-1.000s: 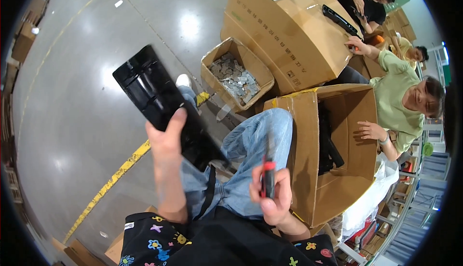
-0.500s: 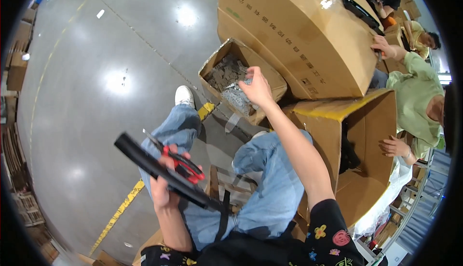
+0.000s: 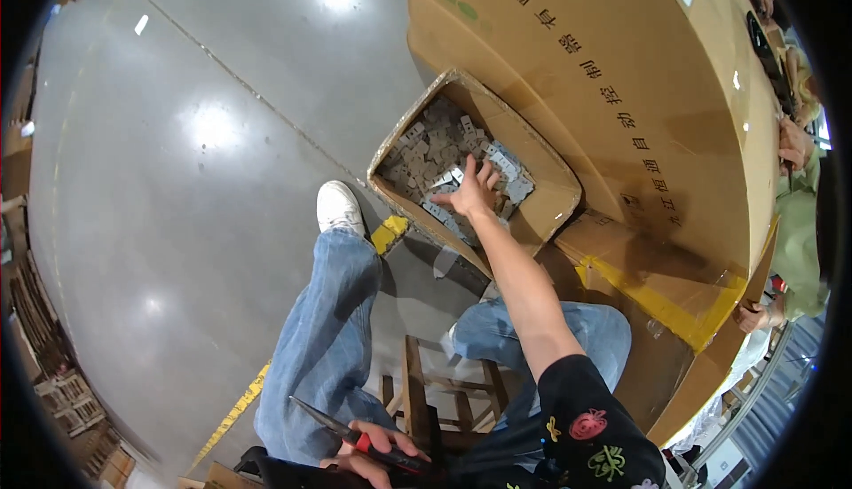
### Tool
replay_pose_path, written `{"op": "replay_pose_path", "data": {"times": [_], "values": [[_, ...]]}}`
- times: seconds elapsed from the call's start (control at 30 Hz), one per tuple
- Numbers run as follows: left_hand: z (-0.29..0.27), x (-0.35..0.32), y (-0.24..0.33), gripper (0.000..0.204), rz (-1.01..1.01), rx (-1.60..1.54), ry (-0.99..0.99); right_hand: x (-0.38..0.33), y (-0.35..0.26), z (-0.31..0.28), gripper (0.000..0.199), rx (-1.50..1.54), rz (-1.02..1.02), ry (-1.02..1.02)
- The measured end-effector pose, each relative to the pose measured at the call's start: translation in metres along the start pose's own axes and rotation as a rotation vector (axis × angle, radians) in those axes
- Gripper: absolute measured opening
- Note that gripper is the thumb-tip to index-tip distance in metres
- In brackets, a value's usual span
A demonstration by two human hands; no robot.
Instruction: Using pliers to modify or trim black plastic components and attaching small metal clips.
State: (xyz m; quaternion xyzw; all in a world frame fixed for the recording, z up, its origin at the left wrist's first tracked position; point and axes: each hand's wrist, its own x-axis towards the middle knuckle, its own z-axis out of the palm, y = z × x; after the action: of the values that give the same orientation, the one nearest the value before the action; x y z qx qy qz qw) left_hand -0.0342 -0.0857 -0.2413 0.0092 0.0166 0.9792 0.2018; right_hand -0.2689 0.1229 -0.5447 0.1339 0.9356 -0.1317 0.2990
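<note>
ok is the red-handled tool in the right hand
No, the left hand holds the tool; the right hand is in a carton.

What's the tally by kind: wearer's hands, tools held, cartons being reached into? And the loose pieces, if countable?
Wearer's hands: 2 (left hand, right hand)
Red-and-black tool: 1
Small open carton: 1
Total: 4
Small grey pieces: overlapping, too many to count; left out of the total.

the flowered sleeve (image 3: pixel 596 431) is black; jeans (image 3: pixel 330 320), blue; shoe (image 3: pixel 339 209), white.
</note>
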Motion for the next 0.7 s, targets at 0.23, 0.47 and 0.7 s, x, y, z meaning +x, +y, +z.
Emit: {"op": "replay_pose_path", "data": {"times": [0.23, 0.47, 0.7], "values": [[-0.013, 0.006, -0.004, 0.033, 0.108, 0.203, -0.183, -0.013, -0.001, -0.006, 0.103, 0.004, -0.02, -0.174], [-0.013, 0.004, -0.002, 0.012, 0.07, 0.22, -0.175, -0.019, 0.011, 0.01, 0.1, 0.128, -0.024, -0.279], [-0.01, 0.0, -0.006, 0.017, 0.171, 0.162, -0.169, -0.045, -0.024, 0.029, 0.095, 0.189, 0.188, -0.063]]}}
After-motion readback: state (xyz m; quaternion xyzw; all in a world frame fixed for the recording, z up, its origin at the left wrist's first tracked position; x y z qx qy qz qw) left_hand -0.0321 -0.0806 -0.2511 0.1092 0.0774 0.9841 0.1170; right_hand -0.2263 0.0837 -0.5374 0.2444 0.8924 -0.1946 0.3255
